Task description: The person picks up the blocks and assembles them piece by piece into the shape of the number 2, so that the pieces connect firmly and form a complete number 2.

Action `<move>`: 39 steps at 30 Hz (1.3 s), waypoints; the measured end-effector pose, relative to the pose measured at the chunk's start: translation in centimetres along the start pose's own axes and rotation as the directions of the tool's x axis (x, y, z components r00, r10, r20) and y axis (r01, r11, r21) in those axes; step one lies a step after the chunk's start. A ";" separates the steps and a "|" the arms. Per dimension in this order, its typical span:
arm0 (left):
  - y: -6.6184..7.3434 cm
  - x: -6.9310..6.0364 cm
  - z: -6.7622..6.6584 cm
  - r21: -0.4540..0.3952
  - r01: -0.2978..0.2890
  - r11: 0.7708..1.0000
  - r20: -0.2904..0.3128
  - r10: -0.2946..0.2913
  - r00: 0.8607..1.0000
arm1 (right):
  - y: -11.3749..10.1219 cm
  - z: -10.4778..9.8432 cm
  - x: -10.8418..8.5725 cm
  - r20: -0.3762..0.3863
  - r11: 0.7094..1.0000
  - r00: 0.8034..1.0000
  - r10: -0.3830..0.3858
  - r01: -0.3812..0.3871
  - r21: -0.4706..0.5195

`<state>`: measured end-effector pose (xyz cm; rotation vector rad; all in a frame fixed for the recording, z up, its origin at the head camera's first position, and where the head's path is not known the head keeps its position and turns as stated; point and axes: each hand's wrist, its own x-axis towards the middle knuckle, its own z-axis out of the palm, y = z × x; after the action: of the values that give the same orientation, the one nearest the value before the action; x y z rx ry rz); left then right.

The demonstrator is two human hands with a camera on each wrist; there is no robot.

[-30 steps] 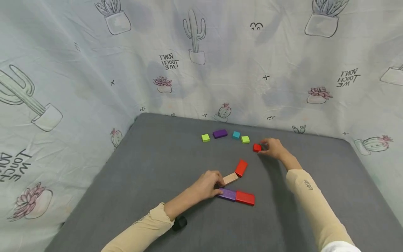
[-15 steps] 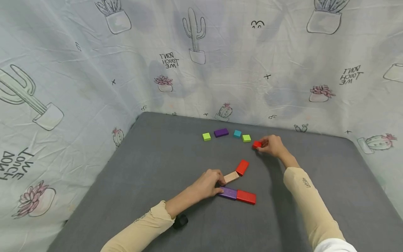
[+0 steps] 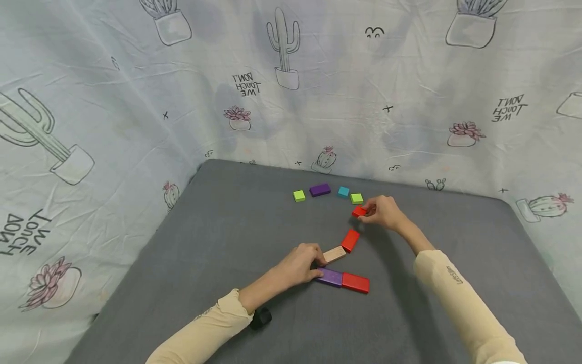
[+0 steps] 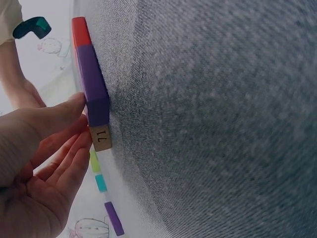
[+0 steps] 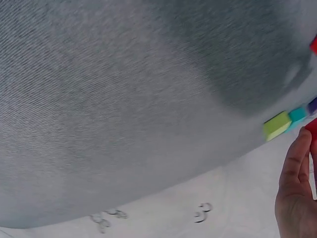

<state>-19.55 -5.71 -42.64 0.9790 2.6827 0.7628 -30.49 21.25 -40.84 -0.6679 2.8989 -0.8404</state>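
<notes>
My right hand (image 3: 384, 211) pinches a small red block (image 3: 358, 212) between thumb and fingertips, above the table in front of a lime block. In the right wrist view, that red block is cut off by the frame edge. My left hand (image 3: 301, 264) rests with its thumb on a purple block (image 3: 330, 277) and its fingers at the near end of a plain wooden block (image 3: 334, 255). A red block (image 3: 356, 283) adjoins the purple one's right end. Another red block (image 3: 350, 240) touches the wooden block's far end at an angle.
Toward the back of the grey table (image 3: 236, 217) lie a lime block (image 3: 298, 195), a dark purple block (image 3: 320, 190), a teal block (image 3: 343, 192) and a second lime block (image 3: 356, 198). A black object (image 3: 261, 318) shows by the left wrist. Printed cloth (image 3: 345, 91) hangs behind.
My right hand has taken hold of the small red block and moved it left, off its former spot. The left hand stays on the purple and wooden blocks.
</notes>
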 end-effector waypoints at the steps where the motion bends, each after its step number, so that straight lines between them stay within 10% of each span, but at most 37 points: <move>1: 0.0 0.0 0.0 -0.004 0.001 1.000 0.000 -0.001 1.000 | -0.3 0.1 0.0 0.010 1.000 1.000 -0.018 0.018 0.005; 19: -0.3 -0.2 0.1 -0.023 0.009 1.000 0.007 -0.009 1.000 | 0.0 2.1 -0.3 0.094 0.980 0.981 -0.167 0.176 -0.089; 39: -0.4 0.3 0.2 -0.025 -0.029 0.999 -0.009 0.029 1.000 | 0.3 2.0 -0.8 0.161 0.986 0.981 -0.105 0.124 -0.112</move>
<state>-19.90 -5.74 -43.00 1.0127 2.6651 0.8062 -29.59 20.81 -42.79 -0.8774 2.8103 -0.5954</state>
